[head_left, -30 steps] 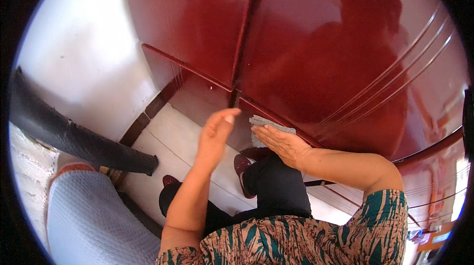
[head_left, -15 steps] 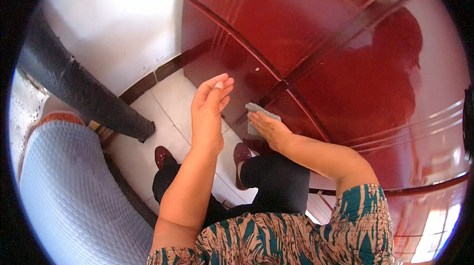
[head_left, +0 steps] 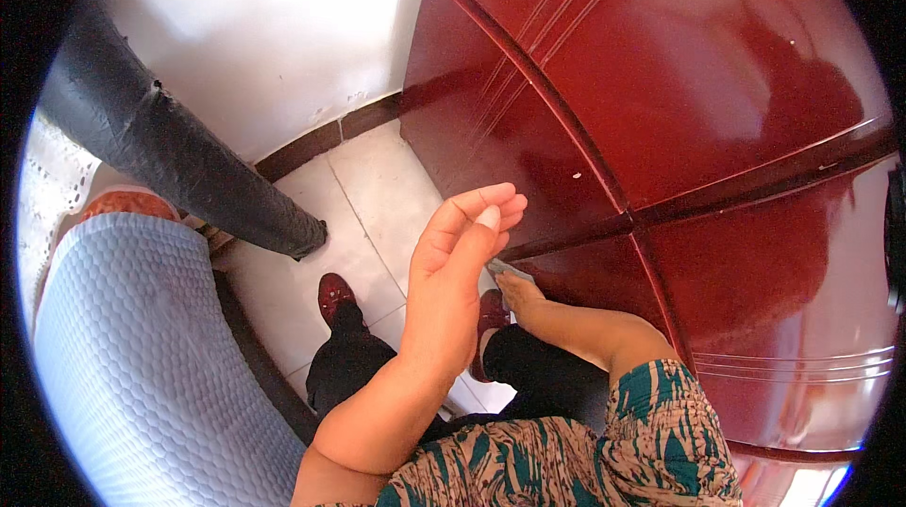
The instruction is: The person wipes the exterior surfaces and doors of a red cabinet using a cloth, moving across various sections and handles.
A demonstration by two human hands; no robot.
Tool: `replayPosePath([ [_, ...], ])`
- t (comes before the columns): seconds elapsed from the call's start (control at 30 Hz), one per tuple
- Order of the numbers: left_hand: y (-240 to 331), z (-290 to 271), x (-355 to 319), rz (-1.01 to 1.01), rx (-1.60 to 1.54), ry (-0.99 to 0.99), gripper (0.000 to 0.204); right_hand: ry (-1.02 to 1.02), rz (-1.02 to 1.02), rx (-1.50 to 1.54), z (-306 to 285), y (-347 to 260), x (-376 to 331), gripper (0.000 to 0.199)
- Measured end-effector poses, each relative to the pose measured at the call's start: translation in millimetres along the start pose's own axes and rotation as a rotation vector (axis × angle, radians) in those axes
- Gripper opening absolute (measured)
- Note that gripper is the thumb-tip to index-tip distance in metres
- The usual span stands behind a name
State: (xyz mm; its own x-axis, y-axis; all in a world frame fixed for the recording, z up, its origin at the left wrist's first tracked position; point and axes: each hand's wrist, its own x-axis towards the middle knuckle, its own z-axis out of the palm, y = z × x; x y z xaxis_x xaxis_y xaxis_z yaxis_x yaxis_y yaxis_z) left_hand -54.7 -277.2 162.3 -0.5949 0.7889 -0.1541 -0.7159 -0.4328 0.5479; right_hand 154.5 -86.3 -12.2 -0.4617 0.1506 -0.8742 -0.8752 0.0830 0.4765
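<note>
My right hand is low down, pressing a small grey cloth against the bottom part of a glossy dark red wooden cabinet. The hand covers most of the cloth, so only a corner shows. My left hand is raised in front of the cabinet's edge. Its fingers are loosely extended and it holds nothing. It partly hides the right hand. Both forearms come out of teal patterned sleeves at the lower edge.
My feet in dark red shoes stand on pale floor tiles. A grey-blue quilted mattress fills the lower left. A dark grey slanted post leans against the white wall with its brown skirting.
My right hand has slid down the cabinet with the cloth, towards the floor. My left hand stays raised and empty. The view has swung, so the cabinet now sits further right.
</note>
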Motion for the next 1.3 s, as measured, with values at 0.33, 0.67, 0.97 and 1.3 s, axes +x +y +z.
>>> replayPosePath([
  [0.33,-65,12,26,0.028,0.126,0.024,0.033,-0.039,0.103,0.345,35,-14,-2,0.06],
  [0.67,-146,-31,71,0.15,0.413,0.093,0.039,0.266,0.65,0.536,93,2,-72,0.061],
  [0.97,-139,-42,82,0.105,0.457,0.139,0.048,0.247,0.645,0.541,109,-105,-98,0.063],
  [1.3,-79,8,34,0.053,0.342,0.126,0.045,0.107,0.298,0.545,76,-149,-75,0.063],
])
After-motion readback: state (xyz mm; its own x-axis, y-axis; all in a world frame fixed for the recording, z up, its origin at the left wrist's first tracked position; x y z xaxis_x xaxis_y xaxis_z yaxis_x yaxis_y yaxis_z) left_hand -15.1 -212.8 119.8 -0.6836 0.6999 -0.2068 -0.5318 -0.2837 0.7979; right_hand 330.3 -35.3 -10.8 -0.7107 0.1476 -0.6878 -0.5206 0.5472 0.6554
